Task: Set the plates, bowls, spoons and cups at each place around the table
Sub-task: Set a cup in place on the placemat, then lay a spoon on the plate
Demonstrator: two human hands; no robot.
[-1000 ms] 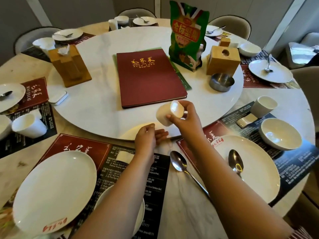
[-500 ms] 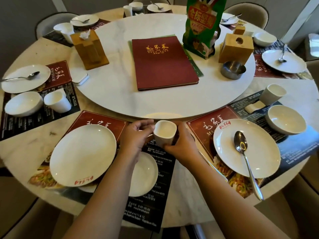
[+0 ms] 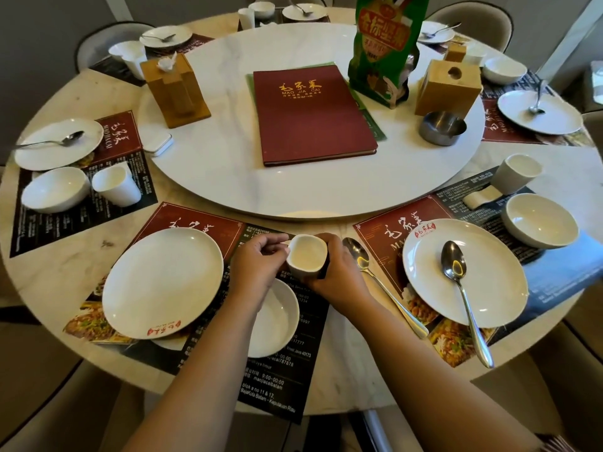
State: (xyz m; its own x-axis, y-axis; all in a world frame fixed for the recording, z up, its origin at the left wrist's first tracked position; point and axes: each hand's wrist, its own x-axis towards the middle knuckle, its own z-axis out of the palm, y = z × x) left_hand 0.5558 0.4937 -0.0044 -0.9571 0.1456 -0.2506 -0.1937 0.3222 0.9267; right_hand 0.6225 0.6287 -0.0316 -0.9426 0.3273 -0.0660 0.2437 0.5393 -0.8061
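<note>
Round the marble table [image 3: 98,249], the nearest mat holds a plate [image 3: 163,282] and bowl [image 3: 277,321], where left hand [image 3: 257,265] and right hand [image 3: 336,275] together clasp the cup [image 3: 306,256] upright, likely to seat it squarely, spoon [image 3: 375,275] waiting rightward.

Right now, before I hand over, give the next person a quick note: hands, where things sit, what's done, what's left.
Left hand and right hand both grip the white cup, upright above the near placemat.
Near place: plate on the mat, bowl partly under the left wrist, spoon lying off the mat to the right.
Done: neighbouring places left and right show plate, bowl, cup and spoon.
Left: release the cup, then probably move that spoon onto the plate.
</note>
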